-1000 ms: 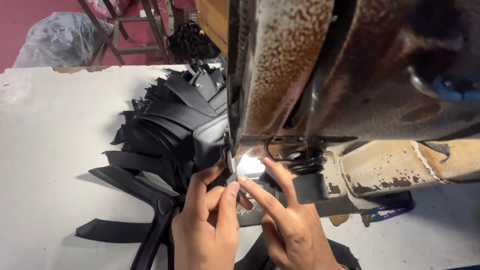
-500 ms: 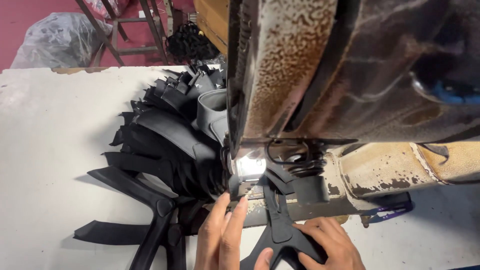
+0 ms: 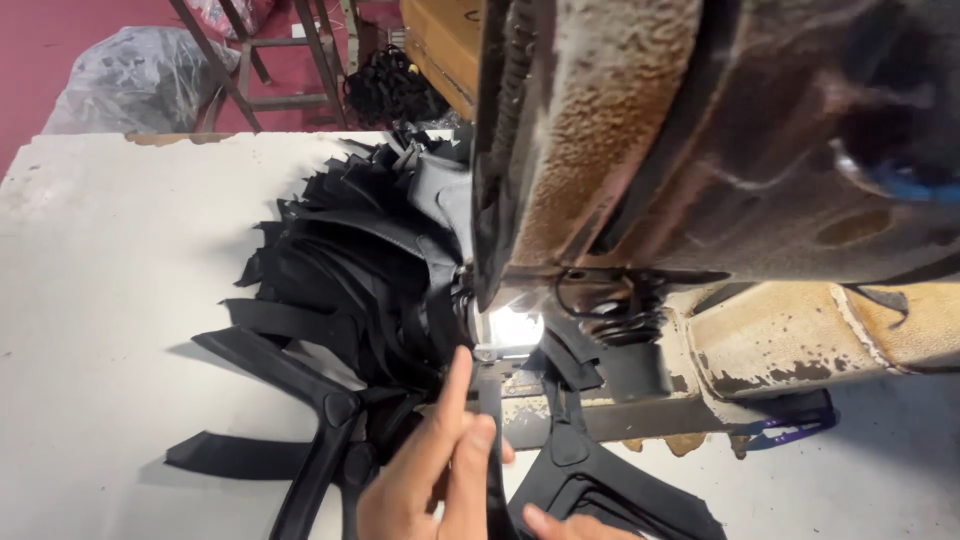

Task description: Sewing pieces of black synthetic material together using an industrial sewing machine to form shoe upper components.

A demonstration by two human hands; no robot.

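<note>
A narrow black strap (image 3: 491, 440) is pinched between the left hand's (image 3: 430, 480) fingers at six o'clock beneath the rusty machine (image 3: 700, 180), while only the right hand's (image 3: 570, 525) fingertips are seen, its grip undeterminable.

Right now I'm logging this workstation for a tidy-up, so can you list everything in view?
sewing machine: one, rusty brown and cream, upper right, lit at the needle
black strap pieces: a large pile, too many to count, fanned on the table left of the machine
strap: one, black, narrow, under the needle area
table: one, white, worn
plastic bag: one, clear grey, on the red floor, top left
stool legs: brown, top centre
left hand: one, pinching the strap
right hand: fingertips only, bottom edge
</note>
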